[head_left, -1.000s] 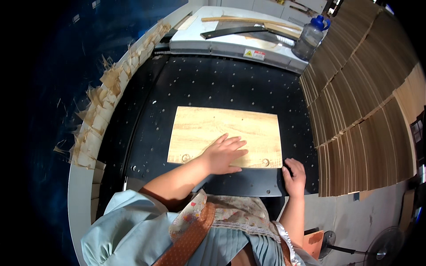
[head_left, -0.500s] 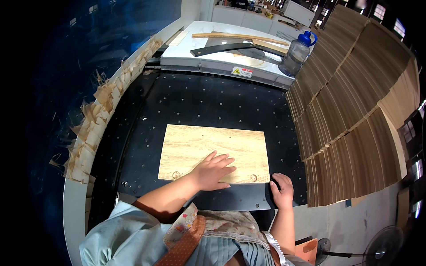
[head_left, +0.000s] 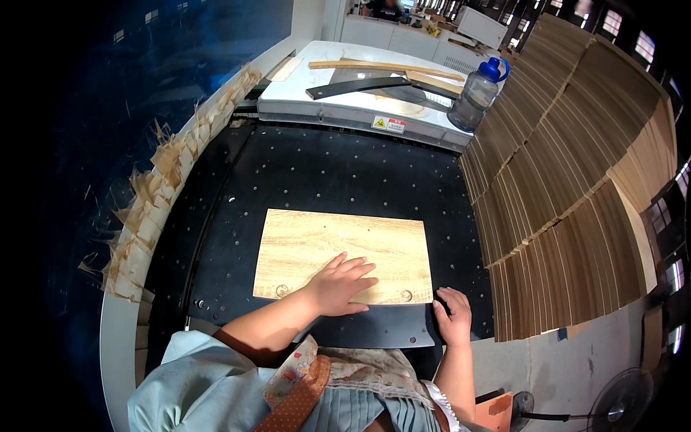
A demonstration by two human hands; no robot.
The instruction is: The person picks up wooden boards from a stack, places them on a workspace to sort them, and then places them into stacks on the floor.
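Note:
A rectangular light wood-grain board (head_left: 374,248) lies flat on the black table. Two round holes (head_left: 407,295) sit near its front corners, and two small holes show toward its far edge. Across the board's front middle my left hand (head_left: 340,286) rests palm down, fingers spread. My right hand (head_left: 453,315) is beside the board's front right corner, its thumb apart from loosely bent fingers. The fingertips are close to that corner; whether they touch it I cannot make out. Neither hand grips anything.
Tall stacks of brown panels (head_left: 554,180) stand along the right. At the back, a white machine top (head_left: 288,93) bears wooden and black strips (head_left: 360,88) and a blue-capped bottle (head_left: 475,97). Ragged tape (head_left: 169,162) lines the left edge. A fan (head_left: 615,414) stands at lower right.
The whole view has shifted slightly, so the scene sits a little lower and further left. Both hands keep their places against the board.

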